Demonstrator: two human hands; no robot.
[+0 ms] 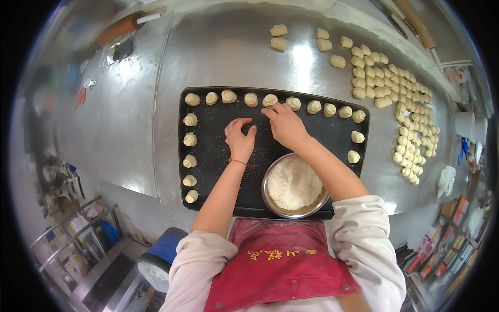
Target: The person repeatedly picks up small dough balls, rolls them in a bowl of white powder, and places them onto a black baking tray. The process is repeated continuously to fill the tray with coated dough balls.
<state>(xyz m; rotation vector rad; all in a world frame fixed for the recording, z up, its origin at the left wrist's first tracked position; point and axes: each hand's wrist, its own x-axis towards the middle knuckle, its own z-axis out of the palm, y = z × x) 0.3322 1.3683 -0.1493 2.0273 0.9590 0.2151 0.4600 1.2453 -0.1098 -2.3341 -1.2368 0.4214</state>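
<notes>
A black baking tray (218,156) lies before me, with spiral dough rolls (251,100) standing along its far edge and down both sides. My right hand (284,124) reaches to the far row, its fingertips at the near side of one spiral dough roll (269,101); whether they grip it I cannot tell. My left hand (240,136) hovers over the middle of the tray, thumb and fingers apart, holding nothing. A steel bowl (266,195) of whitish crumbs or powder (294,183) rests on the tray's near part, partly under my right forearm.
The tray lies on a steel worktable (234,58). Many small dough cylinders (384,84) are massed at the right, and a few stand beyond the tray. Red-handled scissors (82,96) and a small white cup (89,82) lie at the left. A crumpled plastic bag (446,181) is at the right edge.
</notes>
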